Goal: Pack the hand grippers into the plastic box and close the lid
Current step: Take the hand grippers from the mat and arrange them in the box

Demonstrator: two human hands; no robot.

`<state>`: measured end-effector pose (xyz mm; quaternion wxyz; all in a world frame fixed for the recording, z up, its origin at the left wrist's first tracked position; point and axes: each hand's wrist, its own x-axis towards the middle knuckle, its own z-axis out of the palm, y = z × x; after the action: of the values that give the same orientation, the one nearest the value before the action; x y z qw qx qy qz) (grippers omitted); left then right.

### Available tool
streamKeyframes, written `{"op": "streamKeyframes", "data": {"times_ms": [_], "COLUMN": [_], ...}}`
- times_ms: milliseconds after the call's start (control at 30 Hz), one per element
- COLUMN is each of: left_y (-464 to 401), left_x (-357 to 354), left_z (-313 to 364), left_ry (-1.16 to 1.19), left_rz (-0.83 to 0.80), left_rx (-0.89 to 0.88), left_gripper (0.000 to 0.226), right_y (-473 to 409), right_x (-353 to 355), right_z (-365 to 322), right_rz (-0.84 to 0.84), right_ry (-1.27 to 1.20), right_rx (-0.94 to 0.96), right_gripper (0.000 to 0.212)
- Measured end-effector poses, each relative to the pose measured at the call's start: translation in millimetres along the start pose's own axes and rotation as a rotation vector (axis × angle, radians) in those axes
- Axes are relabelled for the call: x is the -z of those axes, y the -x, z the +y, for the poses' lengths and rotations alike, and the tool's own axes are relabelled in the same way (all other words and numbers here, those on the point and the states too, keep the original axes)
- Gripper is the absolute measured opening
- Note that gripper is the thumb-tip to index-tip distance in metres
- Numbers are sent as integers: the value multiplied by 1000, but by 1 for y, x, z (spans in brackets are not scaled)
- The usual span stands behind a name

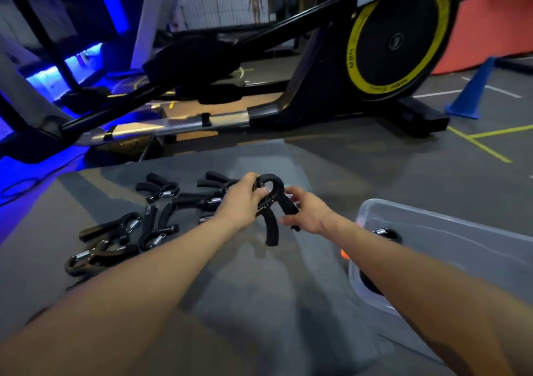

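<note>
Closed around the looped top of one black hand gripper: left hand, holding it above the grey tabletop, with the right hand pinching its right handle in a narrow grip. Scattered on the tabletop to the left: the remaining hand grippers, lying loose near one another. At right, lidless: clear plastic box with dark grippers partly visible inside, and beyond, an exercise machine, a blue cone and blue lighting on a gym floor.
</note>
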<state>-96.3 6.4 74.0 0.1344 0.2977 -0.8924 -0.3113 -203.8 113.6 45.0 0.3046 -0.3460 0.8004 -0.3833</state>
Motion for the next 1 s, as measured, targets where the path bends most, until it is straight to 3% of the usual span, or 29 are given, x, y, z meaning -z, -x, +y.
{"op": "streamKeyframes", "data": {"times_ms": [133, 400, 667, 833, 1000], "left_y": [-7, -21, -25, -28, -29], "left_x": [-34, -141, -238, -285, -319], "left_z": [53, 131, 160, 152, 130], "left_ry": [134, 348, 77, -245, -383], "left_rz": [-53, -226, -317, -478, -577], "left_rx": [-23, -10, -158, -235, -215], "left_gripper": [22, 26, 49, 68, 73], "right_y": [32, 91, 122, 120, 105], "right_x": [56, 141, 191, 204, 186], "right_z": [31, 115, 187, 230, 278], "right_rz": [65, 178, 251, 204, 158], "right_ry": [101, 328, 430, 480, 415], "right_rx": [-27, -193, -439, -588, -713], "right_gripper": [25, 13, 7, 10, 9]}}
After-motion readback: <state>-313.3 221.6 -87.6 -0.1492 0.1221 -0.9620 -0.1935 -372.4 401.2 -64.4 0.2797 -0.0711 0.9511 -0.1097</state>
